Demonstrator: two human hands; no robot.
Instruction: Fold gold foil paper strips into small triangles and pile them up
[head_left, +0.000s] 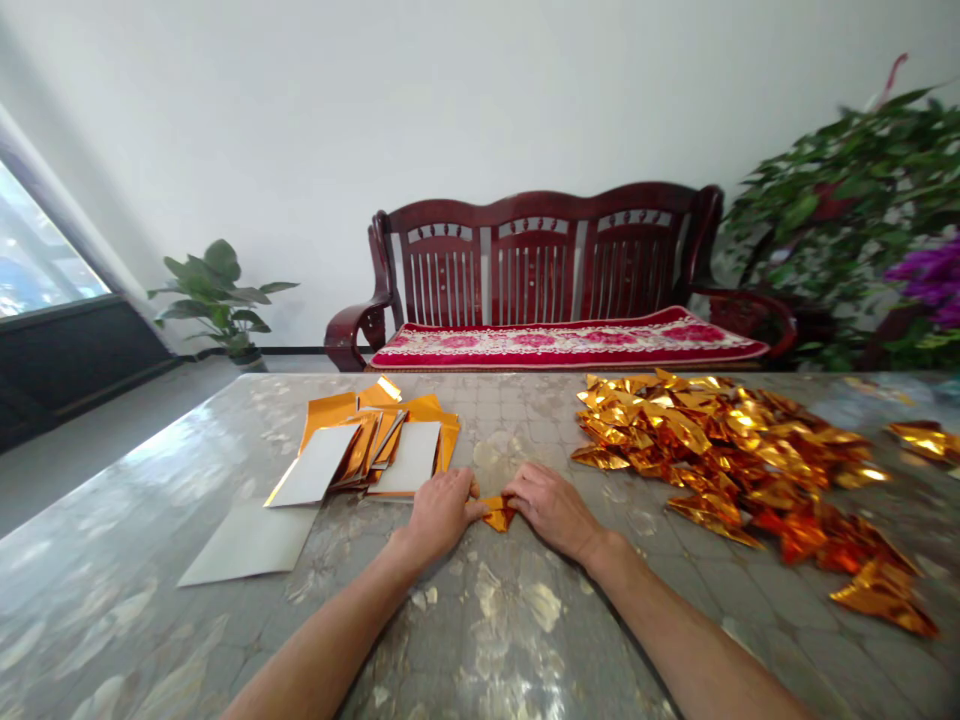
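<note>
Between my two hands, low over the middle of the table, is a small piece of gold foil paper (497,514), partly folded with a point toward me. My left hand (442,508) pinches its left side, thumb and fingers closed. On the right side my right hand (551,505) grips it with bent fingers. Just beyond my left hand lies a loose stack of gold foil sheets (375,440), some with their pale backs up. A single pale sheet (251,540) rests flat nearer the left. To the right spreads a big heap of folded gold foil pieces (705,440).
The table (495,640) has a glossy, flower-patterned cover. Behind it stands a dark red wooden bench (525,260) with a red and white cushion (570,340). A potted plant (225,300) is at the back left, and leafy plants (832,210) fill the right. Clear plastic (874,400) lies at the far right.
</note>
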